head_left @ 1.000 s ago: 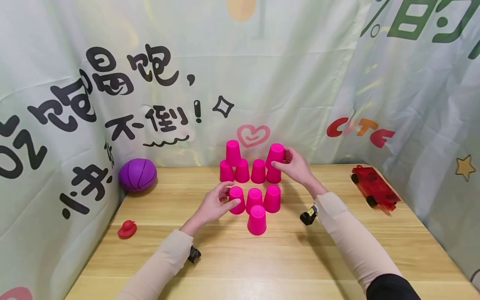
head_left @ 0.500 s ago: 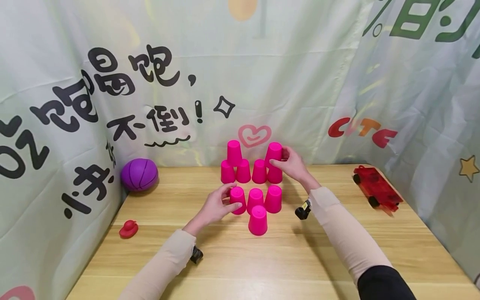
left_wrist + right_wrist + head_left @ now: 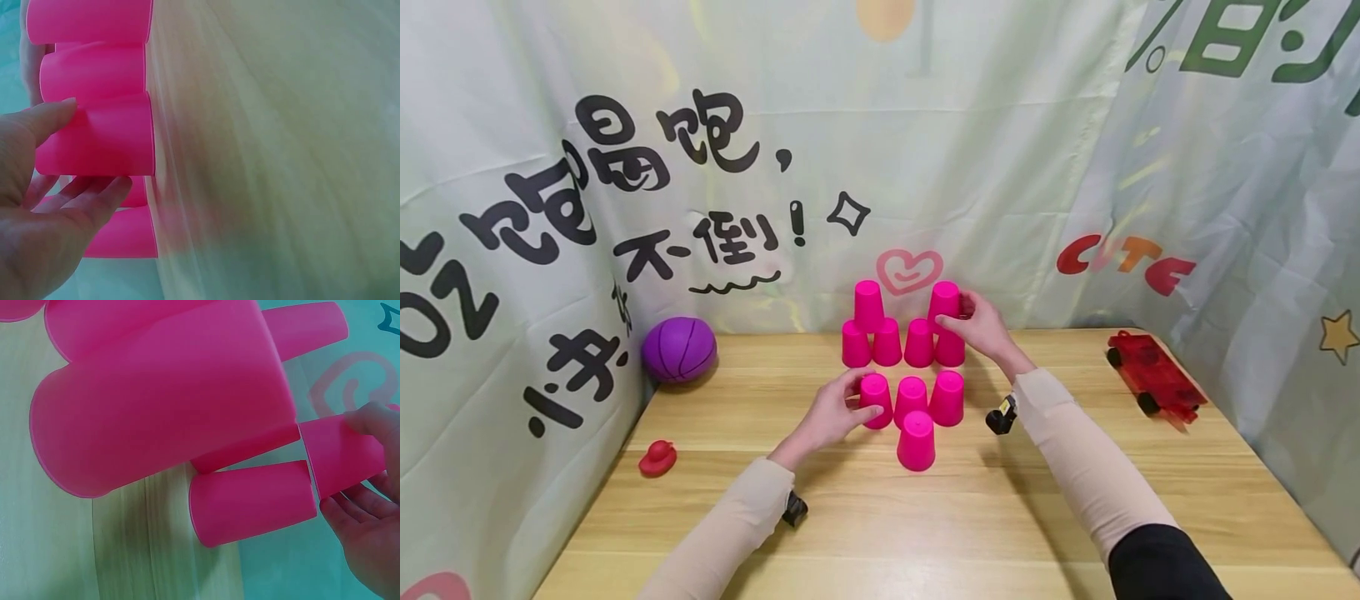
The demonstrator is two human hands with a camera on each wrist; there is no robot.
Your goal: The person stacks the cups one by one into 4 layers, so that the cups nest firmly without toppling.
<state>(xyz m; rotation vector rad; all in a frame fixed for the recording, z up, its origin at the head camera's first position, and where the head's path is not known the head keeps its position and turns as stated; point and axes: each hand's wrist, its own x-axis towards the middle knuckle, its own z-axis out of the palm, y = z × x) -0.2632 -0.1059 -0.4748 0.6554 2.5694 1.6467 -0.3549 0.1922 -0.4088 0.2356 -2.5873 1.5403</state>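
My right hand (image 3: 988,329) pinches an upside-down pink plastic cup (image 3: 944,297) between thumb and fingers. That cup is over the gap between two back-right cups (image 3: 918,343), its rim right at their tops in the right wrist view. With thumb and fingers on either side, my left hand (image 3: 826,411) grips the leftmost cup (image 3: 876,390) of the front row. Beside it stand two more pink cups (image 3: 946,398), with a single cup (image 3: 916,443) in front. At the back left, one cup (image 3: 868,305) sits on two others (image 3: 855,345).
A purple ball (image 3: 679,349) lies at the back left, with a small red hat-shaped toy (image 3: 658,458) nearer on that side. On the right is a red toy car (image 3: 1153,377). A printed curtain (image 3: 1000,167) hangs behind the wooden table (image 3: 880,533).
My right hand has shifted the raised cup left, from above the rightmost back cup to over the gap between the pair. My left hand stays nearly still at its cup.
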